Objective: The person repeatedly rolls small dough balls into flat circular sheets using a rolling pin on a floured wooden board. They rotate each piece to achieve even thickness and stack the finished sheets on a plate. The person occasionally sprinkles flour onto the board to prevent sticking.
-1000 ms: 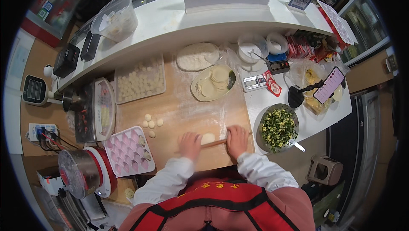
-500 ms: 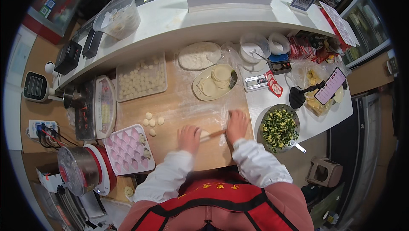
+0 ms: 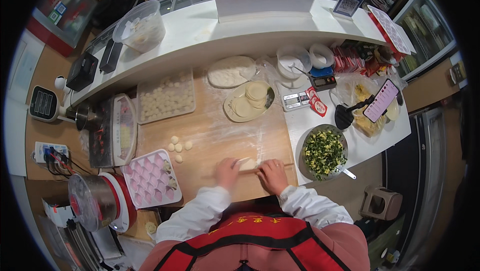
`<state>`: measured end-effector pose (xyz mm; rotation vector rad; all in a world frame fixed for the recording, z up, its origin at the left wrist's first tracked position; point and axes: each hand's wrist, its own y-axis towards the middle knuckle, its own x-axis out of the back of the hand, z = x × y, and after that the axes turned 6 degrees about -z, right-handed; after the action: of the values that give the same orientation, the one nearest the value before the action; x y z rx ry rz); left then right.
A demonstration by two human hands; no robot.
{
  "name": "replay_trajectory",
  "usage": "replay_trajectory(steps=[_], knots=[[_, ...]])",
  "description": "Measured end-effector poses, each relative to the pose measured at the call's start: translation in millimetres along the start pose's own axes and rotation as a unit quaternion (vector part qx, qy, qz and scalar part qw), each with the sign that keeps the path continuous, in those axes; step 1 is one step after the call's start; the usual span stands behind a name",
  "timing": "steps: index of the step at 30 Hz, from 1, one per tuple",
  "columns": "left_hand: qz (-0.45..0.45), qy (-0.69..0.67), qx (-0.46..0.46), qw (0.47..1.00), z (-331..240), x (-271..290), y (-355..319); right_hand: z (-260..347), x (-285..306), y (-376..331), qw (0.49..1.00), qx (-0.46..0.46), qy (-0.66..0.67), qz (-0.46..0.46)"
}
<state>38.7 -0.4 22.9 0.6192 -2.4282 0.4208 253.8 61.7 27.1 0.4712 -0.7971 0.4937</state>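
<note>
Dough disc (image 3: 247, 163) lies between my hands; likely soft, light, easily torn, so hold its rim; right hand (image 3: 273, 176) curls fingers over rolling pin (image 3: 249, 171); left hand (image 3: 227, 173) blurs, pinch I cannot tell

The dough (image 3: 246, 164) is one small, pale, flattened piece, smooth on top, lying near, to the right of the middle. Its outline looks roughly oval, though its left edge meets the fingers of the left hand (image 3: 227, 172), so its full shape cannot be told. The pin (image 3: 248, 171) is a thin, plain, brown wooden rod lying crosswise along the dough's near edge, its right part slightly farther away than its left. The right hand (image 3: 273, 175) curls over it, and a short length juts out to the right. The left end is unclear beside the blurred left hand.
</note>
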Motion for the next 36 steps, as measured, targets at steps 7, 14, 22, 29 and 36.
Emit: replay_trajectory(steps=[7, 14, 22, 29, 36], knots=[[-0.024, 0.048, -0.199, 0.978, -9, 1, 36, -18, -15, 76, 0.994, -0.071, -0.023, -0.085], [-0.029, 0.143, -0.08, 0.986, 8, 20, 8, 15, 18, -3, 0.991, -0.131, -0.008, 0.019], [0.006, 0.116, -0.176, 0.978, 10, 18, 24, -20, -12, 65, 0.987, -0.123, -0.03, -0.099], [-0.075, 0.143, -0.052, 0.985, 22, 29, 0, 5, 9, 0, 0.992, -0.1, -0.044, -0.059], [-0.071, 0.088, -0.197, 0.974, 28, 28, 19, -12, -14, 90, 0.978, -0.115, -0.088, -0.147]])
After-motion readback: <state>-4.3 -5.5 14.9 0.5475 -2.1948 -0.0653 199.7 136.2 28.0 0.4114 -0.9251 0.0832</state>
